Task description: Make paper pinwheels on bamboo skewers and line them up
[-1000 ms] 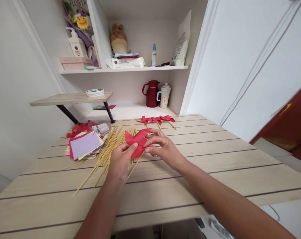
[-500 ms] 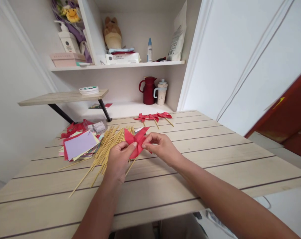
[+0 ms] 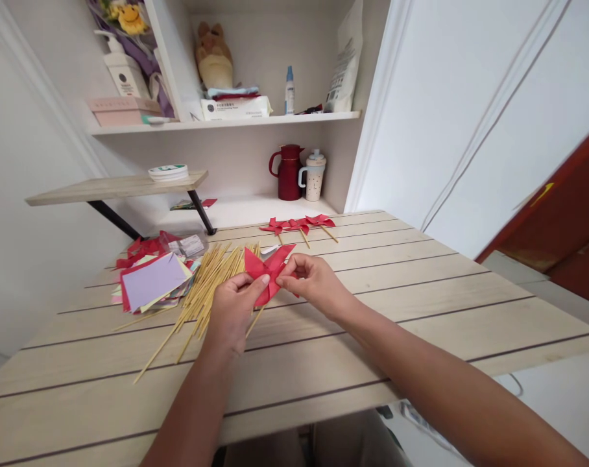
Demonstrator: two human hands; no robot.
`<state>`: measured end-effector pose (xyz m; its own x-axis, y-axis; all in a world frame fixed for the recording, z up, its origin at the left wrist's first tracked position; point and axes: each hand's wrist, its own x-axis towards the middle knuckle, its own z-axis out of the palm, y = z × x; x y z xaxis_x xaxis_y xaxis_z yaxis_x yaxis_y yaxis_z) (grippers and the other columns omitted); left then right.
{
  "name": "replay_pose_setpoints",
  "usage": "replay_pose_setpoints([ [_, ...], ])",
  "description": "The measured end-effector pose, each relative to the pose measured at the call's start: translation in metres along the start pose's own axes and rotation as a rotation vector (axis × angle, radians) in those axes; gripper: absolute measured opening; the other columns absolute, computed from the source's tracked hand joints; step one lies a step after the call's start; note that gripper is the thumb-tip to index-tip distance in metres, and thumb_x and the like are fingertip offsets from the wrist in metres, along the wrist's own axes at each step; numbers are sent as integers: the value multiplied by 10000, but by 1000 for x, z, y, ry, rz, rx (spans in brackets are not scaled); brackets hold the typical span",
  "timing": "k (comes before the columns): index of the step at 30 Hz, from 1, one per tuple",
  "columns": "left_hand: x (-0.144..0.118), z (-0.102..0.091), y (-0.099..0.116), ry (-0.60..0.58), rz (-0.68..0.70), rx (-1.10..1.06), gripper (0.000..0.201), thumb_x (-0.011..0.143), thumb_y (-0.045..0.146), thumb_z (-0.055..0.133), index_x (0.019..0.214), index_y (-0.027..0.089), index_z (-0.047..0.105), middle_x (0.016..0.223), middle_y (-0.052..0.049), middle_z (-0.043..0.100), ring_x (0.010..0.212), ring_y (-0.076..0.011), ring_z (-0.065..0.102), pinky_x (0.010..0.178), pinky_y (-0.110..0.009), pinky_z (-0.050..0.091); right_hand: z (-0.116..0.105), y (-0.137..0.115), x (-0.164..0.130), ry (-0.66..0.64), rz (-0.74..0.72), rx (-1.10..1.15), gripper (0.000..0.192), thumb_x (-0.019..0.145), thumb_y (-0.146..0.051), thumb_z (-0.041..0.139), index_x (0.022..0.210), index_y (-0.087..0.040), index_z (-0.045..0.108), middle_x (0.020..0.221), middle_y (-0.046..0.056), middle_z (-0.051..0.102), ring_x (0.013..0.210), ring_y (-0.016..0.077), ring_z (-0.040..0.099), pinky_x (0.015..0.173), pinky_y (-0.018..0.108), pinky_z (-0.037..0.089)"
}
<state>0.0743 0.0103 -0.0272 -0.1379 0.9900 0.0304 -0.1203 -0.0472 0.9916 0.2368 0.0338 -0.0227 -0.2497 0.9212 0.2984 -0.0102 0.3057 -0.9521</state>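
Observation:
A red paper pinwheel (image 3: 271, 263) is held up over the table between both hands, its folded blades pointing outward. My left hand (image 3: 233, 308) is closed on its left side, thumb lying on the front near the centre. With thumb and index finger, my right hand (image 3: 314, 282) pinches the pinwheel just right of its centre; anything small between those fingertips is hidden. A thin wooden stick (image 3: 255, 321) slants down below the pinwheel; whether it is joined to it I cannot tell. Just left lies a pile of thin wooden sticks (image 3: 211, 279).
Colored paper sheets (image 3: 156, 282) lie stacked at the left, beside a clear plastic box (image 3: 190, 245). Three finished red pinwheels (image 3: 299, 225) rest at the back. A small riser (image 3: 119, 188) stands back left; a red jug (image 3: 289, 172) and a cup (image 3: 315, 175) stand under the shelf.
Both hands stay on the pinwheel, with only slight shifts of the fingers and blades. The whole view has moved a little.

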Motion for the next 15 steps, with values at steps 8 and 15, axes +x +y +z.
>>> replay_pose_setpoints([
  [8,2,-1,-5,-8,19,-31,321,639,445,828,759,163,730,662,-14,684,606,-135,596,617,-250,466,0,-1,0,16,2,-13,197,722,-282,708,667,-203,537,581,-54,510,538,93,398,517,244,303],
  [15,1,0,-2,-3,-19,-54,321,596,411,858,746,158,726,655,-16,693,620,-137,616,620,-245,473,0,-2,-1,23,34,14,210,710,-279,716,655,-203,528,562,-66,484,519,88,380,516,250,283],
])
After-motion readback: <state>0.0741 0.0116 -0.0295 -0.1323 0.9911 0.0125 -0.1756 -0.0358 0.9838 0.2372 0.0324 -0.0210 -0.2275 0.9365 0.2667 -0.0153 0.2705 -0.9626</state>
